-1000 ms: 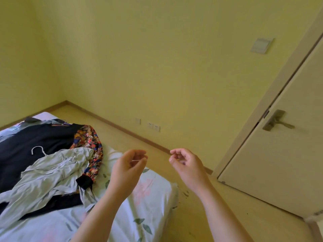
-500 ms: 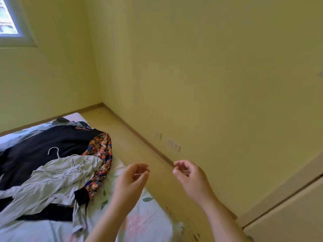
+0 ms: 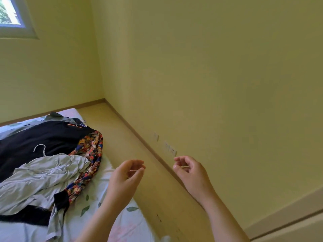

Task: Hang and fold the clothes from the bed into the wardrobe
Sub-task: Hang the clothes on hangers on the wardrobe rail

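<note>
No readable text anywhere (clothes and walls alike).

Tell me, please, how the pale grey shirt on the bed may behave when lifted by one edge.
The pale grey shirt lies crumpled in soft folds, so it will probably hang floppy and light. A white hanger hook shows at its top edge; if it sits inside, the hanger may come up too. It lies against the floral sleeve, which might drag.

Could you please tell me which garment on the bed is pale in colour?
The crumpled pale grey shirt, lying over the black garment; the sleeve beside it is floral.
</note>
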{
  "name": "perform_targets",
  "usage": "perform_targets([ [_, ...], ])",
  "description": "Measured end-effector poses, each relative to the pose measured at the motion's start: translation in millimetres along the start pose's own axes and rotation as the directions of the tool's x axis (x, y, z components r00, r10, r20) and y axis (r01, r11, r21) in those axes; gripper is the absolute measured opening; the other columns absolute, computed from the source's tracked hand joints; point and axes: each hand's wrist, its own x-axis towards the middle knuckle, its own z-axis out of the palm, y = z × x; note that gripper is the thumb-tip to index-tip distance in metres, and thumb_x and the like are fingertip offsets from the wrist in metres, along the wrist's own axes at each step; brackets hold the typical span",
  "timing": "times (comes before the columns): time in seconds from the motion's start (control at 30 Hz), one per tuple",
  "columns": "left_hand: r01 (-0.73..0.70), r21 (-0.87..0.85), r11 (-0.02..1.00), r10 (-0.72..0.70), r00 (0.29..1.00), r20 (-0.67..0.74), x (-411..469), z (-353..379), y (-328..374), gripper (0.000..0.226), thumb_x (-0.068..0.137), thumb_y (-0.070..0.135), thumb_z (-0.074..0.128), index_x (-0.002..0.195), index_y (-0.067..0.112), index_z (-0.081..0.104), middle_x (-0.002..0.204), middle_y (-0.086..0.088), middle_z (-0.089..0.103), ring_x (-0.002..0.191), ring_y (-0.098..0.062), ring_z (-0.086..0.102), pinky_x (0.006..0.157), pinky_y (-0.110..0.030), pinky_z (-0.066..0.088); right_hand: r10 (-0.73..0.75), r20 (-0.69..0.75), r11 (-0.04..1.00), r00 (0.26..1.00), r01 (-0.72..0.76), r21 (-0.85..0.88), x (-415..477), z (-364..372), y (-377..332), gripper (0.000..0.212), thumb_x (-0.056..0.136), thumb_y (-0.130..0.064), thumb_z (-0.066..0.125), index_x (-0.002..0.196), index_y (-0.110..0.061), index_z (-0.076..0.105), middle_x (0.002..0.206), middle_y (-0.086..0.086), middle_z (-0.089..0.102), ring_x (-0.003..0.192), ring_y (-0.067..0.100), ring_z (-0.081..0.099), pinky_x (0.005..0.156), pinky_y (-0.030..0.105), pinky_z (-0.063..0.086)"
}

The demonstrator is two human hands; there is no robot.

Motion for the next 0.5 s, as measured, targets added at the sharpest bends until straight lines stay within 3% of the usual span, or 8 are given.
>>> perform_targets([
  [0.13,0.006,-0.013,1.000,-0.006,1.000,0.014,16,22,0,0.020,0.089,0.006,0.065,0.098,0.024,0.068,0.091,0.004,0.074,0.086,-0.009,0.070,0.076,-0.024,0.055,0.014,-0.008,1.000,1.000,-0.014,-0.006,12,-14,6,0.010,0.091,-0.018,0.065,0.099,-0.024,0.066,0.093,-0.005,0.069,0.079,0.009,0.062,0.069,0.012,0.048],
  [0.23,0.001,0.001,1.000,-0.001,1.000,0.023,30,42,0,0.021,0.089,0.009,0.066,0.098,0.028,0.068,0.090,0.006,0.074,0.083,-0.006,0.070,0.074,-0.023,0.055,0.030,-0.021,0.999,0.999,-0.029,0.015,26,-26,20,0.009,0.091,-0.019,0.065,0.098,-0.025,0.066,0.090,-0.007,0.068,0.073,-0.001,0.059,0.065,0.010,0.048],
  [0.33,-0.002,0.020,1.000,0.001,1.000,0.016,41,62,0,0.022,0.089,0.009,0.066,0.096,0.030,0.068,0.090,0.007,0.074,0.082,-0.005,0.070,0.074,-0.023,0.055,0.039,-0.003,0.999,0.999,-0.039,0.022,42,-39,35,0.010,0.091,-0.019,0.065,0.098,-0.026,0.066,0.092,-0.007,0.068,0.079,0.007,0.063,0.067,0.011,0.049],
  [0.5,-0.001,0.052,0.999,0.002,1.000,-0.007,70,114,9,0.021,0.089,0.011,0.066,0.096,0.031,0.067,0.091,0.007,0.074,0.083,-0.004,0.069,0.073,-0.019,0.053,0.006,0.034,1.000,0.999,-0.006,0.018,90,-80,58,0.009,0.091,-0.019,0.064,0.097,-0.025,0.065,0.090,-0.009,0.068,0.071,-0.004,0.059,0.064,0.009,0.047],
])
